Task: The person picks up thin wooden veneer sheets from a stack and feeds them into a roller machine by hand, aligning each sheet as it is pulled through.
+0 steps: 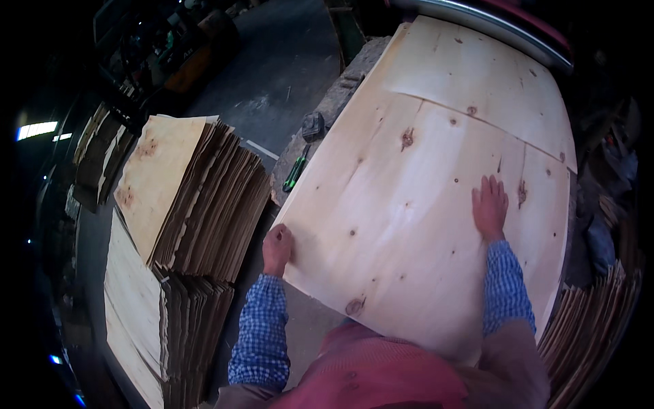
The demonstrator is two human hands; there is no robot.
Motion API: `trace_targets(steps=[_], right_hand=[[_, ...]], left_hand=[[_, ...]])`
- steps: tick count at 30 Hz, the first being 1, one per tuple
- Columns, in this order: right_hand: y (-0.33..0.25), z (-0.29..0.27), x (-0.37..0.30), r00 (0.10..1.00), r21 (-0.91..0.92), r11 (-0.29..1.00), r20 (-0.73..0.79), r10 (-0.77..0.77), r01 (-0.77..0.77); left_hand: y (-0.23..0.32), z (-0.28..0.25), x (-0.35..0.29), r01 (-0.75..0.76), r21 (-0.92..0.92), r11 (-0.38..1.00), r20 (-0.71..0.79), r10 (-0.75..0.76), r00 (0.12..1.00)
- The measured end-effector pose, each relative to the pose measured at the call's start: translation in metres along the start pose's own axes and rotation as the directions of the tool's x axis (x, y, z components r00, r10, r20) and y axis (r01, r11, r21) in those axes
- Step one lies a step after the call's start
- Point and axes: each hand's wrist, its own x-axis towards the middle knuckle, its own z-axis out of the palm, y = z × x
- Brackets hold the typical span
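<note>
A large pale wood veneer sheet [381, 225] with several dark knots lies in front of me. Its left edge is pinched by my left hand [276, 249], whose fingers are curled at the near left corner. Flat on the sheet's right part rests my right hand [490, 206], fingers stretched out and slightly spread. Beyond a crosswise seam, another veneer piece [487, 75] covers the far end. Blue checked sleeves cover both forearms.
To the left stand tall stacks of veneer [167, 177], rough edges facing me. A green-and-black screwdriver [296, 173] and a dark block [313, 127] lie on the ledge beside the sheet. A metal roller [497, 27] spans the far end. More veneer [589, 327] stands at right.
</note>
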Motion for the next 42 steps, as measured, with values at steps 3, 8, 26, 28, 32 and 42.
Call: trace_targets(steps=[3,8,26,28,32,42], right_hand=[[-0.016,-0.023,-0.099,0.991,0.103,0.986,0.026,-0.131,0.128],[-0.044,-0.060,-0.243,0.989,0.167,0.984,0.122,-0.083,0.062],[-0.100,-0.092,-0.294,0.964,0.217,0.973,0.233,-0.132,0.081],[-0.107,-0.110,-0.303,0.959,0.272,0.958,0.233,-0.160,0.093],[-0.088,-0.098,-0.318,0.978,0.157,0.987,0.207,-0.008,-0.025],[-0.089,-0.146,-0.293,0.990,0.181,0.983,0.128,-0.052,0.029]], left_hand=[[-0.009,0.001,0.022,-0.091,0.107,0.990,-0.059,0.098,0.993],[0.035,-0.047,0.029,-0.049,-0.035,0.998,0.166,0.054,0.985],[-0.014,0.035,-0.110,0.818,-0.545,0.184,0.823,0.305,0.479],[0.002,0.020,-0.118,0.762,-0.597,0.250,0.791,0.340,0.509],[0.017,0.005,-0.126,0.760,-0.595,0.261,0.797,0.320,0.513],[0.027,-0.001,-0.121,0.723,-0.555,0.411,0.819,0.118,0.562]])
